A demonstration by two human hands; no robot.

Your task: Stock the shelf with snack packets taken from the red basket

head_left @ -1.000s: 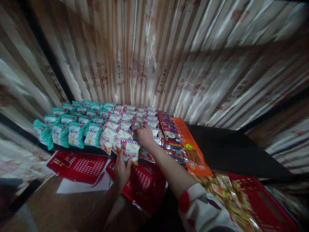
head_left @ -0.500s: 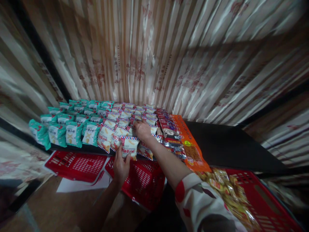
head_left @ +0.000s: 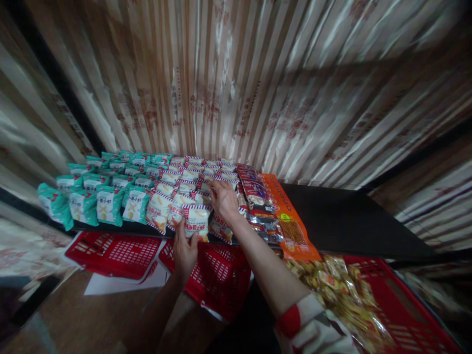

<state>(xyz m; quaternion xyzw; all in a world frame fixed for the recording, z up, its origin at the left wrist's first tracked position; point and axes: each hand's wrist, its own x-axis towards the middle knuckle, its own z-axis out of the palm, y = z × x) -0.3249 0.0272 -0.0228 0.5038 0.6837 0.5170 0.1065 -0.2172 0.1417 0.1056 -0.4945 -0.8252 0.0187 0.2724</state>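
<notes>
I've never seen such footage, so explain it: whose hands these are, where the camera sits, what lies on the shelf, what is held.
No machine here: a person works with two bare hands, and the one camera sits on their head, looking forward and down. On the black shelf lie rows of teal packets, white packets with striped edges, dark red packets and an orange packet. The left hand grips the front white packet by its lower edge with its fingers. The right hand rests open on the white packets behind it. Below stand red baskets; the right one holds yellow-wrapped snacks.
</notes>
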